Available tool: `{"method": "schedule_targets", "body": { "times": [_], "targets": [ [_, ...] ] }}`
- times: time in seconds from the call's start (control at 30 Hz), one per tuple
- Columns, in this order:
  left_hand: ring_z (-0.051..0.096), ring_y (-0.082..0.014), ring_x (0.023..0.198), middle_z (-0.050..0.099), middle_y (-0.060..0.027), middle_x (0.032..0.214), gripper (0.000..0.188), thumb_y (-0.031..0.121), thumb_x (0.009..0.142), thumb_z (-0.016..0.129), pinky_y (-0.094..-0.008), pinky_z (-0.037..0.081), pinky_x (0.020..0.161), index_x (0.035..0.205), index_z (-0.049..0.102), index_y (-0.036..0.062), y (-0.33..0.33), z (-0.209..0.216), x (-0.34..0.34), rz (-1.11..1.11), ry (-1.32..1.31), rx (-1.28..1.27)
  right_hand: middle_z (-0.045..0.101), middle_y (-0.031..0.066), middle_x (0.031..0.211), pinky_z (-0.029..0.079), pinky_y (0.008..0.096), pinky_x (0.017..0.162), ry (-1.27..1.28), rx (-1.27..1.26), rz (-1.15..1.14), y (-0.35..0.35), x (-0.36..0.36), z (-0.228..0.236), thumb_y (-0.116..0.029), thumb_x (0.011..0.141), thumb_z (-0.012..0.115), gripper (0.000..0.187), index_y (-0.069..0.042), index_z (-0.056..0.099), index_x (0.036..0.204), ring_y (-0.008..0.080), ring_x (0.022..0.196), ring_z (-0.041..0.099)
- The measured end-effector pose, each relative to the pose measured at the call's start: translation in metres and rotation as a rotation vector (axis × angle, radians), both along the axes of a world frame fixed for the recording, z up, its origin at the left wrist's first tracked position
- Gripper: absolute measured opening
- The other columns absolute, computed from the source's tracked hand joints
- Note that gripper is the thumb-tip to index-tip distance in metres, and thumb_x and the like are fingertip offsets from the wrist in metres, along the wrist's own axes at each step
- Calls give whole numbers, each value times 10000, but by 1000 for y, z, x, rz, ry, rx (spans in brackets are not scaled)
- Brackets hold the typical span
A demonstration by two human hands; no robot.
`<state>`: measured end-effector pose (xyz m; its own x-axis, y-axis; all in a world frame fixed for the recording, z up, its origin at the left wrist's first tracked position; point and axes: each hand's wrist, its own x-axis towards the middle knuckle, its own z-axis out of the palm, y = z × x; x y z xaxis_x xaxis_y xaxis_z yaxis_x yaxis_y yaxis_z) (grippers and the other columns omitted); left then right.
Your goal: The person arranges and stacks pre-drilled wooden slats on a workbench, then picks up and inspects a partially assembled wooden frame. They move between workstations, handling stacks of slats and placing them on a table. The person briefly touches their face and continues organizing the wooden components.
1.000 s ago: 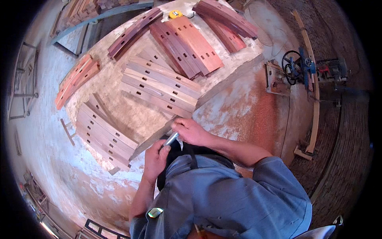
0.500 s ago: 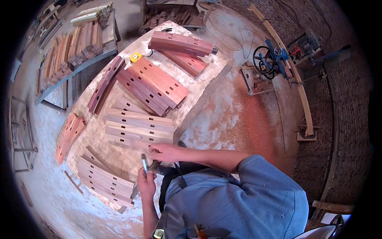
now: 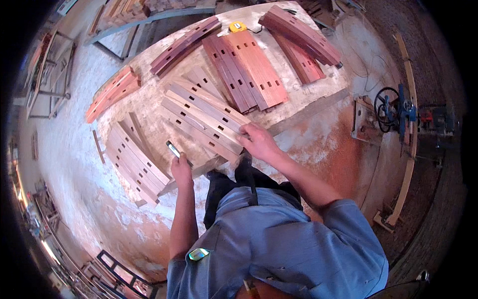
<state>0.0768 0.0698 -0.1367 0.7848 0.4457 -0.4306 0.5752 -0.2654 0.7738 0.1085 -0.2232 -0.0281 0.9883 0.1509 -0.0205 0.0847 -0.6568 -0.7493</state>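
My left hand (image 3: 181, 168) is closed around a slim, silvery hand tool (image 3: 173, 148), its pale end pointing up over the worktable (image 3: 199, 162); its exact kind is unclear. My right hand (image 3: 259, 141) grips the right end of a pale wooden slat (image 3: 230, 130), one of several laid side by side with small rectangular mortises cut through them. Left of my left hand lies another group of pale mortised slats (image 3: 137, 162), with ends near the table's front edge.
Reddish mortised boards (image 3: 259, 70), dark slats (image 3: 184, 45) and a yellow tape measure (image 3: 238, 27) lie farther back on the table. Orange-red slats (image 3: 113, 92) rest at its left. A machine with a black handwheel (image 3: 387, 107) stands at right, near reddish sawdust (image 3: 343, 144).
My right hand has left the spot beside the tool and moved right to the slat's end. My left hand still holds the tool. The view has turned, tilting the table in the picture.
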Motion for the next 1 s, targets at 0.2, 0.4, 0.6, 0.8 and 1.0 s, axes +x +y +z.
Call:
{"method": "schedule_targets", "body": {
  "times": [0.2, 0.4, 0.6, 0.8, 1.0],
  "targets": [
    [639, -431, 849, 660, -246, 921, 344, 317, 924, 563, -501, 484, 748, 1008, 639, -9, -8, 15, 24, -54, 58, 559, 582, 201, 1155, 453, 439, 946, -153, -69, 135, 3, 38, 0, -208, 817, 692, 350, 14, 608, 1073, 367, 1118, 533],
    [616, -401, 1025, 627, -241, 1134, 452, 348, 912, 593, -502, 475, 888, 1222, 555, 21, -26, 36, 31, -64, 241, 689, 475, 250, 1310, 397, 453, 1033, -156, -150, 215, 32, 80, -21, -243, 806, 705, 474, 8, 551, 1178, 404, 1213, 464],
    [590, -392, 1066, 600, -272, 1168, 529, 315, 912, 607, -450, 451, 949, 1261, 502, -68, -49, 46, 27, -245, -63, 715, 463, 319, 1283, 425, 483, 1005, 62, -170, 105, 49, 105, -22, -275, 796, 719, 556, 46, 511, 1199, 428, 1193, 490],
    [599, -353, 1046, 619, -260, 1135, 428, 244, 911, 603, -403, 455, 920, 1190, 557, -77, -78, 26, 44, -44, -129, -310, 520, 332, 1248, 442, 475, 997, 419, -200, -11, 61, 126, -23, -365, 832, 685, 621, 64, 478, 1230, 439, 1170, 536],
    [621, -298, 960, 656, -226, 1054, 346, 211, 905, 600, -388, 471, 868, 1110, 607, -68, -69, 14, 50, -149, -112, -79, 639, 286, 1086, 496, 452, 925, 421, -247, -21, 75, 133, -16, -387, 806, 680, 573, 55, 566, 1153, 394, 1025, 636]
  ]
}}
